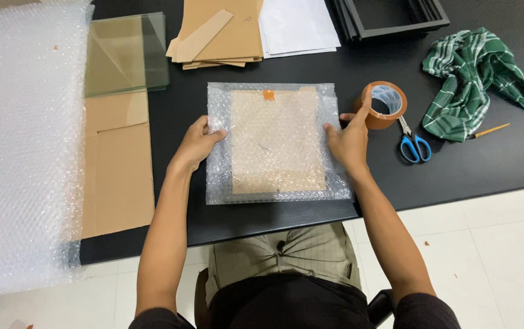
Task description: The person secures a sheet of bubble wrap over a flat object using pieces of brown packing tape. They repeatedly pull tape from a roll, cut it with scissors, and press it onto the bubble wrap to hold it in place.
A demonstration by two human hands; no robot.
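Note:
A flat rectangular item wrapped in bubble wrap (276, 143) lies on the black table (469, 164) in front of me, its brown cardboard back showing through, with a small piece of brown tape at its top edge. My left hand (198, 141) presses on the left edge of the wrap. My right hand (348, 139) rests on the right edge, and its thumb touches the roll of brown tape (384, 105) beside the package.
Blue-handled scissors (414, 145), a green checked cloth (475, 79) and a pencil (490, 130) lie to the right. Black frames (396, 18), white paper (295, 24) and cardboard pieces (219, 30) sit at the back. Glass panes (125, 55), flat cardboard (119, 170) and a bubble-wrap sheet (24, 140) are at the left.

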